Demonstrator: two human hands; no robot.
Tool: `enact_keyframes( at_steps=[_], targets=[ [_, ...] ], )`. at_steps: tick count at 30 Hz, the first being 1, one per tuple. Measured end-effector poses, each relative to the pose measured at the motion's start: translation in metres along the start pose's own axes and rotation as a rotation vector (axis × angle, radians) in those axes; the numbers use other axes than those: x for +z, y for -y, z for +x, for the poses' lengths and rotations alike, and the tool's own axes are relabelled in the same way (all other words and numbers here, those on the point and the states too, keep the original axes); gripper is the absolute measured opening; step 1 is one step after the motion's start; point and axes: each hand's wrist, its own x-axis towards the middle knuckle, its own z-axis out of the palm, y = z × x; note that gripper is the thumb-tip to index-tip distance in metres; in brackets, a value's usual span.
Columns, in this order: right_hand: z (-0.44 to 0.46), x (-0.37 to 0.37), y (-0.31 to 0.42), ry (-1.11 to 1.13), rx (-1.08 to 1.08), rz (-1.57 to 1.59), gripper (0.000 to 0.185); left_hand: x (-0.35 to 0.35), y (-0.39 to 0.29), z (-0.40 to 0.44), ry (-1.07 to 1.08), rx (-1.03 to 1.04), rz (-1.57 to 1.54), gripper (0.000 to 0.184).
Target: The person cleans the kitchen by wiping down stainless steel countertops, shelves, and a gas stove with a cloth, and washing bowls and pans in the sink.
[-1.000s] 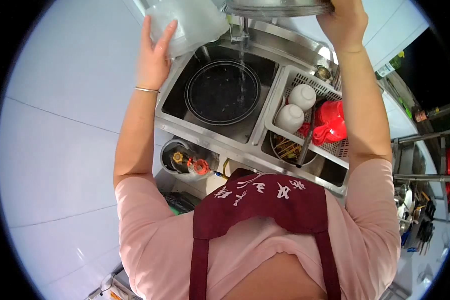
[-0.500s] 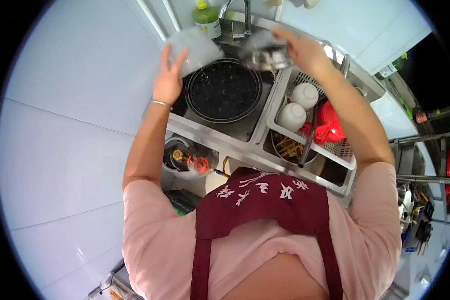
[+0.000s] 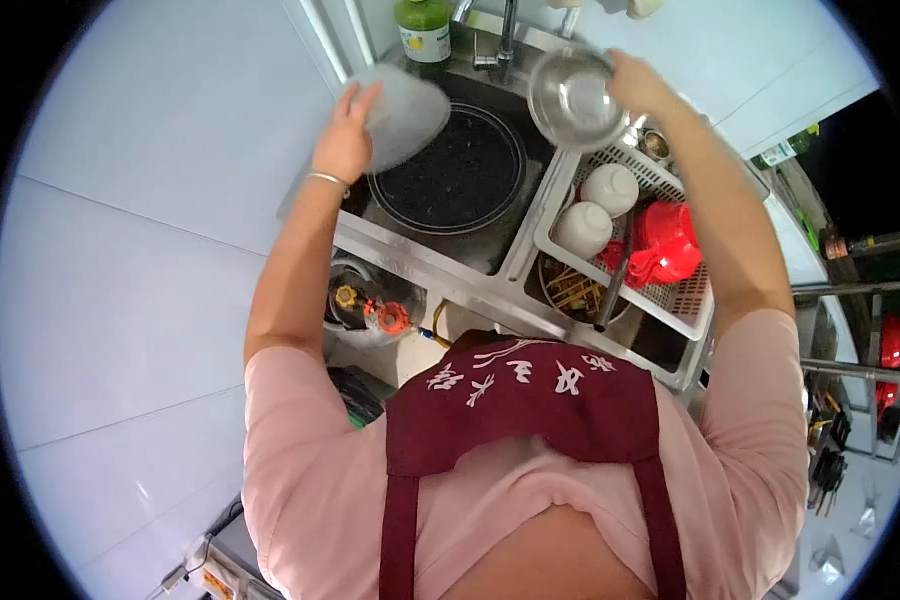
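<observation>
Steel is forming the sink (image 3: 450, 274), and a white basket (image 3: 668, 312) is sitting across its right side, probably for draining. Inside the left basin, a round black tray (image 3: 455, 185) is lying flat. Above it, the left hand (image 3: 345, 138) is holding a translucent tub (image 3: 407, 118), two fingers spreading, thumb hidden. Near the basket, the right hand (image 3: 643, 86) is pinching a metal bowl (image 3: 574, 102) rim, seemingly for control; blur is obscuring any contents. White bowls (image 3: 583, 230) are resting upside down in the basket.
</observation>
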Motion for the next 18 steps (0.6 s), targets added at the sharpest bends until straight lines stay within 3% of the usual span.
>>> enact_keyframes(
  at_steps=[1, 2, 3, 4, 6, 7, 8, 9, 10, 13, 15, 16, 18],
  targets=[
    [-0.011, -0.015, 0.012, 0.005, 0.002, 0.002, 0.051, -0.015, -0.014, 0.007, -0.015, -0.089, -0.051, 0.071],
    [-0.027, -0.029, 0.025, -0.091, -0.049, 0.229, 0.053, -0.020, -0.011, 0.011, -0.013, -0.089, -0.051, 0.071],
    [-0.035, -0.036, 0.031, -0.187, -0.101, 0.454, 0.054, -0.022, -0.006, 0.016, -0.187, -0.032, -0.072, 0.071],
    [-0.024, -0.024, 0.019, -0.188, -0.101, 0.449, 0.054, -0.023, -0.004, 0.018, -0.362, 0.026, -0.095, 0.071],
    [0.005, 0.013, -0.016, -0.057, 0.195, 0.588, 0.054, -0.002, -0.001, 0.012, -0.435, -0.008, -0.213, 0.070],
    [-0.010, 0.022, -0.007, -0.037, 0.215, 0.488, 0.044, 0.020, 0.006, 0.005, -0.117, -0.083, 0.049, 0.070],
    [-0.007, 0.047, -0.017, -0.007, 0.101, 0.018, 0.040, 0.037, 0.012, -0.002, 0.200, -0.155, 0.312, 0.070],
    [-0.004, 0.052, -0.008, -0.007, -0.016, -0.451, 0.037, 0.038, 0.006, -0.008, 0.181, -0.110, 0.266, 0.071],
    [-0.009, 0.051, -0.012, 0.067, 0.005, -0.410, 0.035, 0.034, 0.010, 0.000, 0.170, -0.097, 0.270, 0.071],
    [0.005, 0.041, -0.050, -0.060, -0.028, -0.316, 0.036, -0.005, -0.005, 0.013, -0.151, 0.035, 0.154, 0.069],
    [-0.018, 0.000, -0.019, -0.115, 0.094, 0.182, 0.045, -0.035, -0.025, 0.019, -0.257, 0.036, 0.040, 0.068],
    [-0.023, -0.003, -0.017, -0.118, 0.095, 0.186, 0.045, -0.042, -0.030, 0.022, -0.373, 0.048, -0.068, 0.067],
    [-0.031, -0.007, -0.019, -0.177, 0.060, 0.657, 0.045, -0.029, -0.018, 0.020, -0.479, 0.091, -0.152, 0.064]
  ],
)
